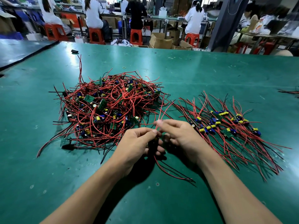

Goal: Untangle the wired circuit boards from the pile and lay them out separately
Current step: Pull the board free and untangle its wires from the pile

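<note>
One head-worn camera looked forward and down across the counter [202, 73]. The counter's near part lay close beneath it.

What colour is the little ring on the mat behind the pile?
Yellow. The ring shows best in the head view, beyond the pile.

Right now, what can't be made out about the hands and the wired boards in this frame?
Head view, held board: mostly covered by the left hand's fingers.
Right hand: fingertips on the red wires are motion-blurred; exact pinch unclear.
Pile: lower boards buried under wires; uncountable.
Loose wires at right: cut off by the frame edge.
Black object far back: too small to identify.
</note>
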`<move>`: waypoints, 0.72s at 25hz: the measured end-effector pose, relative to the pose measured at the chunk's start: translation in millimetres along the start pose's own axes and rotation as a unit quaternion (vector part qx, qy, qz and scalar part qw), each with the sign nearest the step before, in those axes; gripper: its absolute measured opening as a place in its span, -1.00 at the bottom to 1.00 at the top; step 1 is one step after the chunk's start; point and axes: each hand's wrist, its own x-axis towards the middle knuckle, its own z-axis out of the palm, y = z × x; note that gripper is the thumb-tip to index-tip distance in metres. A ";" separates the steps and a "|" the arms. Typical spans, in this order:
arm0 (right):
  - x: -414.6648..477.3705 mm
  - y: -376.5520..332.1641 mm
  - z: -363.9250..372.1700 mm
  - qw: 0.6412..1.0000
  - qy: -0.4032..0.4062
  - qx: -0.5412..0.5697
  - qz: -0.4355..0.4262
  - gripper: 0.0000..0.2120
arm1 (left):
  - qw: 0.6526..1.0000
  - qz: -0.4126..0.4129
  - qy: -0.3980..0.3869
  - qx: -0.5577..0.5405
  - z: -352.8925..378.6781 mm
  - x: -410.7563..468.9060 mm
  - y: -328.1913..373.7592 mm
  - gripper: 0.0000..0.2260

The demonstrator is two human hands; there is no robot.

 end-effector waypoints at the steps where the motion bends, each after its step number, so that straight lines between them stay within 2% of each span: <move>1: -3.4 0.6 5.4 0.999 -0.035 -0.013 -0.001 -0.62 | 1.000 -0.001 0.000 -0.003 0.2 -0.2 0.8 -0.80; 3: -6.6 -0.3 10.7 0.999 -0.039 -0.011 -0.002 -0.76 | 1.000 -0.014 -0.001 -0.005 -1.2 -0.3 2.8 -0.76; 5: -6.3 -2.2 10.2 1.000 0.008 -0.009 0.003 -0.83 | 0.999 -0.030 -0.010 0.006 -2.6 -1.0 5.2 -0.79; 8: 0.6 -1.3 4.1 0.994 0.099 -0.046 -0.018 -0.84 | 0.998 -0.051 -0.033 0.014 -2.0 -2.3 6.8 -0.83; 11: 7.4 -2.5 -6.0 0.982 0.177 -0.038 -0.050 -0.82 | 0.995 -0.064 -0.067 0.038 -0.7 -4.4 6.8 -0.83; 15: 10.1 -8.9 -16.7 0.972 0.216 0.059 -0.071 -0.80 | 0.992 -0.058 -0.089 0.066 -2.4 -6.2 8.9 -0.81; 18: 10.5 -15.2 -19.5 0.967 0.195 0.164 -0.030 -0.77 | 0.992 -0.057 -0.094 0.068 -3.9 -7.4 10.9 -0.81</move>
